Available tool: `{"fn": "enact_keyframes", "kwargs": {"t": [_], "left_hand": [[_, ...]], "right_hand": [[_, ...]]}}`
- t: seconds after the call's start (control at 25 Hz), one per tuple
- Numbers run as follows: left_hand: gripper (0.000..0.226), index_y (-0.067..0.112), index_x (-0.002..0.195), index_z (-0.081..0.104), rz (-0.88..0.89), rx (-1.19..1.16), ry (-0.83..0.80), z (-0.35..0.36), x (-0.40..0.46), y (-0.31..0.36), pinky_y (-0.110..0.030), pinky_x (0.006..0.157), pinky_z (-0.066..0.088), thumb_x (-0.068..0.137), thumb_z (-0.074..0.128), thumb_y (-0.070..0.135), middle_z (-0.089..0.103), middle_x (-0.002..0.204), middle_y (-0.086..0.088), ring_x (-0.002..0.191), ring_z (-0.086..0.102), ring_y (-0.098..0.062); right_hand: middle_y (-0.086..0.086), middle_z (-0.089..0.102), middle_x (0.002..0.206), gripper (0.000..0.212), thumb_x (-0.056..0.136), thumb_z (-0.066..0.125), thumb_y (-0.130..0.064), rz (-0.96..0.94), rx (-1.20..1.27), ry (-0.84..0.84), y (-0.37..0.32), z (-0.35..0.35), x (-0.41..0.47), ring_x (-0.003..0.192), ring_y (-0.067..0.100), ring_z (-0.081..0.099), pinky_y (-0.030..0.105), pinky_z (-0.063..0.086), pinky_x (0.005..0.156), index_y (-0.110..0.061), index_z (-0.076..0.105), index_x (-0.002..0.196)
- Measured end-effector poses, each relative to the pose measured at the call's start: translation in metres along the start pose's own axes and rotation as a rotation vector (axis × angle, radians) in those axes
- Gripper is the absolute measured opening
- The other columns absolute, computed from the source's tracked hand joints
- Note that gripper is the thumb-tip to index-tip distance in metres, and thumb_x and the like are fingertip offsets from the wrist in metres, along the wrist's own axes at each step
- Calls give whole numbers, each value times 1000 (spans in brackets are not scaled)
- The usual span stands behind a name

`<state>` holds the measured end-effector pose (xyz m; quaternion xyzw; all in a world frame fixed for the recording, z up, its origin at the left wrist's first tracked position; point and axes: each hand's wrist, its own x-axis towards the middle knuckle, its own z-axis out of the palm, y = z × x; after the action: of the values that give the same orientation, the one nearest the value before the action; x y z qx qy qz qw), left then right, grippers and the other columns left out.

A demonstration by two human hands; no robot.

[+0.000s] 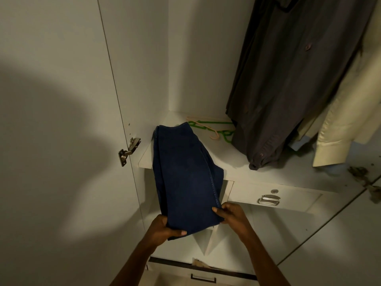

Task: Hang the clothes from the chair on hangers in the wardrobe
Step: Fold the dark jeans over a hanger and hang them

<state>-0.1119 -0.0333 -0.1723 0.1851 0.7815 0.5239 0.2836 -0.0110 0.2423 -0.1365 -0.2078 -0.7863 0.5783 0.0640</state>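
- Grey shirt (288,83) and cream shirt (342,129) hang over the shelf's (231,159) right half; green hanger (224,133) and pink hanger (206,126) lie near its back edge.
- Folded jeans (185,178), dark blue, rest on the shelf's left front edge, overhanging towards me.
- My left grip (165,228) and right grip (231,213) each pinch the near end.
- Drawer (272,195) sits below the front edge.

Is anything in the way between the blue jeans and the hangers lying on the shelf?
Nothing visible is. Both hands, left hand and right hand, grip the near end of the folded jeans, whose far end lies on the shelf. The green hanger and the pink hanger lie just behind, uncovered.
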Motion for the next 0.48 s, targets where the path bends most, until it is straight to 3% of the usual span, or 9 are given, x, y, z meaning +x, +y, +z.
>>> {"fn": "enact_keyframes", "kwargs": {"t": [0.08, 0.2, 0.28, 0.36, 0.48], "left_hand": [[38, 14, 93, 78, -16, -4, 49, 3, 0, -1, -35, 78, 62, 66, 95, 33, 79, 90, -1, 86, 75, -20], [49, 15, 88, 79, -31, -16, 139, 8, 9, -6, -38, 78, 61, 58, 95, 50, 78, 85, 1, 82, 74, -18], [49, 13, 84, 78, -73, -67, 188, 13, 18, -11, -39, 80, 60, 56, 96, 49, 79, 84, -1, 81, 75, -17], [39, 13, 87, 79, -128, -118, 231, 17, 24, -13, -39, 82, 61, 62, 97, 37, 79, 85, 1, 83, 75, -16], [46, 21, 95, 78, -160, -195, 322, 21, 29, -13, -38, 85, 60, 58, 96, 40, 79, 90, 7, 88, 75, -14]], "right_hand": [[-5, 70, 64, 40, 87, 73, -50, -119, -247, 178, -17, -1, 14, 63, 10, 68, 41, 60, 71, -16, 67, 68], [-10, 69, 62, 27, 94, 69, -31, -277, -272, 370, -70, -10, 51, 59, 3, 66, 35, 57, 67, -21, 64, 70], [-7, 70, 71, 14, 89, 70, -13, -351, -190, 412, -101, -20, 92, 67, 12, 68, 40, 59, 69, -20, 63, 79], [2, 72, 86, 18, 86, 67, 1, -356, -176, 399, -127, -28, 136, 81, 20, 69, 45, 60, 82, -16, 65, 91], [14, 68, 121, 33, 90, 59, 7, -269, -402, 339, -148, -40, 200, 110, 30, 64, 33, 52, 96, -7, 66, 119]]}}
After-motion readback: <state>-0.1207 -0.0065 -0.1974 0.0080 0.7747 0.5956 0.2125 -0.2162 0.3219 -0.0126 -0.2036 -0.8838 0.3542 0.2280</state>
